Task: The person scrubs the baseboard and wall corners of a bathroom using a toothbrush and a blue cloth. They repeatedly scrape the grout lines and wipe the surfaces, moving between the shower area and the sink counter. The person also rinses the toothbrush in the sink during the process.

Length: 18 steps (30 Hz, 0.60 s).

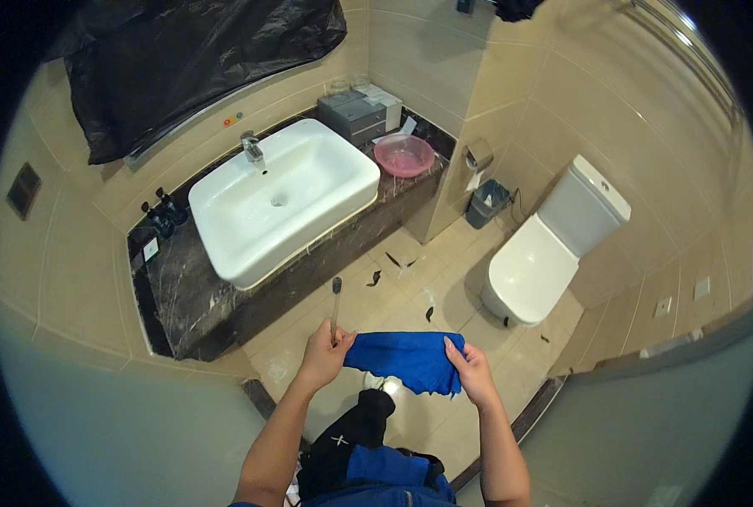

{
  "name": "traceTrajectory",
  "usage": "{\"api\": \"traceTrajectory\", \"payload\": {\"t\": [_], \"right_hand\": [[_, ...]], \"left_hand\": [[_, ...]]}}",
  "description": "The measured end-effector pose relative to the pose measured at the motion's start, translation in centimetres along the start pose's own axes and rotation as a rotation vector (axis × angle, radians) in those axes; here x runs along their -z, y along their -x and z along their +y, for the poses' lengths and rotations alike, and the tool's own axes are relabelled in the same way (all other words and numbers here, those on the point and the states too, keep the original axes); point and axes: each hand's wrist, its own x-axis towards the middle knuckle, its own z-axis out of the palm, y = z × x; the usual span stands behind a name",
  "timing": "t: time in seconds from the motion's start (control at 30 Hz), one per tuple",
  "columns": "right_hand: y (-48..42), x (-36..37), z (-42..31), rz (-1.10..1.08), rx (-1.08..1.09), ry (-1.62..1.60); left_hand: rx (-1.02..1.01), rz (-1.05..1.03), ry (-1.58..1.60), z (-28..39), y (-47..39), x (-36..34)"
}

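A blue cloth (405, 358) is stretched between my two hands above the tiled floor. My left hand (325, 355) pinches its left end and also holds an upright toothbrush (336, 304) with dark bristles at the top. At the cloth's right end, my right hand (470, 367) grips the upper corner with the thumb on top. The lower edge of the cloth looks uneven and frayed. Below it are my dark trousers (351, 424), and part of a light shoe shows under the cloth.
Ahead on the left, a white basin (287, 196) with a faucet (251, 147) stands on a dark stone counter (192, 304). A pink bowl (404, 156) and grey boxes (351, 114) sit beside it. A toilet (531, 272) and waste bin (487, 204) are right. Dark scraps (374, 279) litter the floor.
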Motion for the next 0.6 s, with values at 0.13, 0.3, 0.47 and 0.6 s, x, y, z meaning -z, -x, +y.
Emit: {"api": "traceTrajectory", "payload": {"t": [0.13,0.3,0.47,0.6], "right_hand": [[-7.5,-0.3,-3.3,0.001,0.004,0.146],[-16.5,-2.8,-6.2,-0.082,-0.023,0.02],[-25.1,-8.5,-7.2,-0.361,-0.088,-0.146],[-28.1,-14.9,-8.9,-0.656,-0.152,-0.235]], "left_hand": [[0.04,0.049,0.179,0.5,-7.4,0.4],[0.059,0.228,0.543,2.7,-14.3,2.8],[0.049,0.48,0.507,3.2,-16.5,8.0],[0.15,0.803,0.154,3.1,-14.5,10.4]]}}
